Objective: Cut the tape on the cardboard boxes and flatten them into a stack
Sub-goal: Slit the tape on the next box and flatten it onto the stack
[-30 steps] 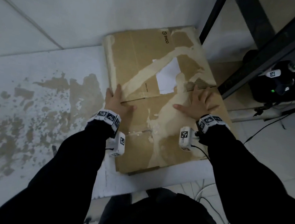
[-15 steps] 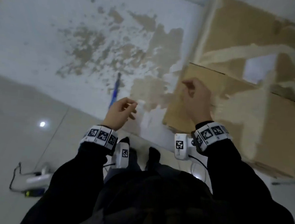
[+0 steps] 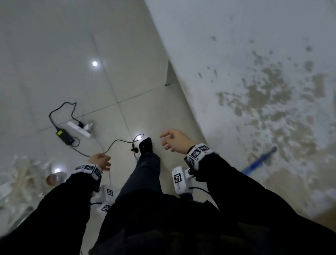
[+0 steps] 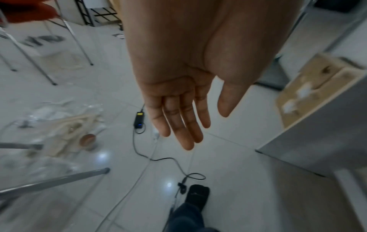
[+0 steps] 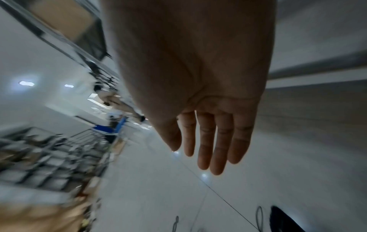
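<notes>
Both my hands hang empty in the air over the tiled floor, left of the white stained table (image 3: 249, 53). My left hand (image 3: 100, 160) has its fingers straight and relaxed in the left wrist view (image 4: 198, 122). My right hand (image 3: 172, 139) is near the table's edge, its fingers loosely extended in the right wrist view (image 5: 202, 157). A blue cutter (image 3: 258, 162) lies on the table behind my right wrist. The brown taped cardboard (image 4: 309, 87) lies on the table, visible only in the left wrist view.
A power strip (image 3: 78, 129), a black adapter (image 3: 64, 137) and loose cables lie on the floor ahead. My foot (image 3: 145, 145) stands beside them. Clear plastic bags with tape scraps (image 3: 13, 185) and a tape roll (image 3: 55, 179) sit at lower left, with metal chair legs (image 4: 53, 179) nearby.
Both hands have lifted off the flattened cardboard and swung left, out over the floor. My head has turned left, so the cardboard has left the head view.
</notes>
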A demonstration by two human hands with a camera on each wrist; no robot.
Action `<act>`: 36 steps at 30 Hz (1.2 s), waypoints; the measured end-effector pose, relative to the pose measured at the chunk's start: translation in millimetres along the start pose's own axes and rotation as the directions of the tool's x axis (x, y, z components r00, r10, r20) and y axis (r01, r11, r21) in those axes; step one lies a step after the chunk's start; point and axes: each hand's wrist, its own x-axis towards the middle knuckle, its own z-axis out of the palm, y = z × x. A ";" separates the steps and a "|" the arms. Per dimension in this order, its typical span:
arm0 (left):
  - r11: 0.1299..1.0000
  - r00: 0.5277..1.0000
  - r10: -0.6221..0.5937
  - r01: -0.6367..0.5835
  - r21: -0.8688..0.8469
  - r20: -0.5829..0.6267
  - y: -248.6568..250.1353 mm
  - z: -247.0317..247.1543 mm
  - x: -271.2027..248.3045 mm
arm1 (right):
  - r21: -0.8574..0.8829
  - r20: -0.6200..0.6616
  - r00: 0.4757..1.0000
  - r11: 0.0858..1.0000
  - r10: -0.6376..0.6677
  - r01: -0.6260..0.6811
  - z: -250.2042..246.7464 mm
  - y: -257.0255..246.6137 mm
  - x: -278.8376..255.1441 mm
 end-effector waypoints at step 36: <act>0.960 0.989 0.148 -0.145 0.240 0.007 603.4 -421.5 304.3 | 0.485 -0.254 0.920 0.862 0.300 -0.147 -181.5 -468.0 451.6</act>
